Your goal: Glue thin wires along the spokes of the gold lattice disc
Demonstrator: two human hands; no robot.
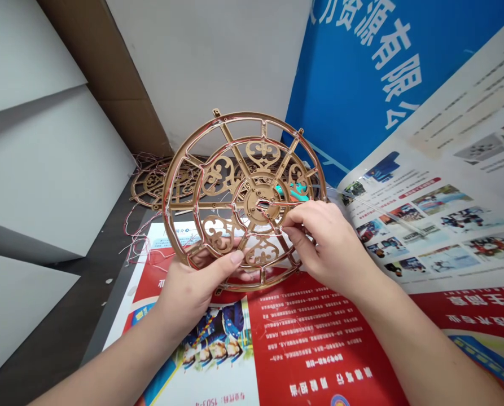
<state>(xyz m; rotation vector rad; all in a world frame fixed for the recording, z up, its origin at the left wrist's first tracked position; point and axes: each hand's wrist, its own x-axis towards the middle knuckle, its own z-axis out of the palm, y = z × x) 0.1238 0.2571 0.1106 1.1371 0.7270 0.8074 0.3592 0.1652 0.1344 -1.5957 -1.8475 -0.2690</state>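
Note:
Upright in front of me stands a gold openwork wheel-shaped frame (167, 192), with scrollwork panels, spokes and a round central hub (258, 204). Thin wires run along its rims and spokes. My left hand (196, 287) grips the lower part of the frame, with the thumb across the front and the fingers behind it. My right hand (323, 239) reaches in near the hub, with its thumb and fingertips pinched on a fine wire (272, 217) at the frame. The wire's end is too small to make out.
A second gold frame (150, 183) lies behind, trailing loose coloured wires (139, 237). A teal object (297, 193) shows through the openings. Printed posters (315, 338) cover the surface, with a slim metal tool (382, 211) on them. A blue banner (362, 73) and white panels (35, 152) stand around.

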